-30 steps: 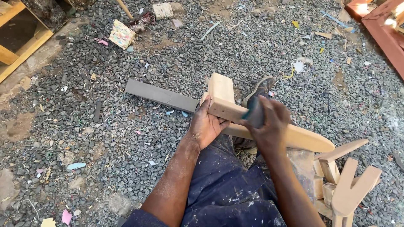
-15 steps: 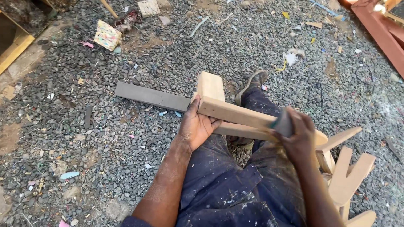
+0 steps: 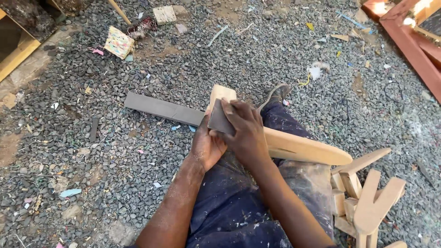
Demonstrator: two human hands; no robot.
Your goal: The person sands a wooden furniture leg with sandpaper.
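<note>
A pale wooden piece (image 3: 303, 148) with a rounded end lies across my lap, and a short block (image 3: 219, 93) is joined to its far end. My left hand (image 3: 206, 144) grips the piece from below near that joint. My right hand (image 3: 245, 128) presses a dark grey sanding pad (image 3: 219, 121) onto the top of the wood at the same end, partly covering my left hand. My legs are in paint-spattered blue trousers (image 3: 239, 206).
Gravel ground all round, strewn with scraps. A long grey bar (image 3: 163, 109) lies left of the wood. Several cut wooden shapes (image 3: 367, 193) are stacked at right. A red frame (image 3: 413, 36) stands top right, a yellow wooden frame (image 3: 18, 50) top left, a patterned block (image 3: 118, 42) beyond.
My right hand has slid the sanding pad along the wood from the right part of the piece back to its far left end, beside my left hand. The left hand has kept its grip.
</note>
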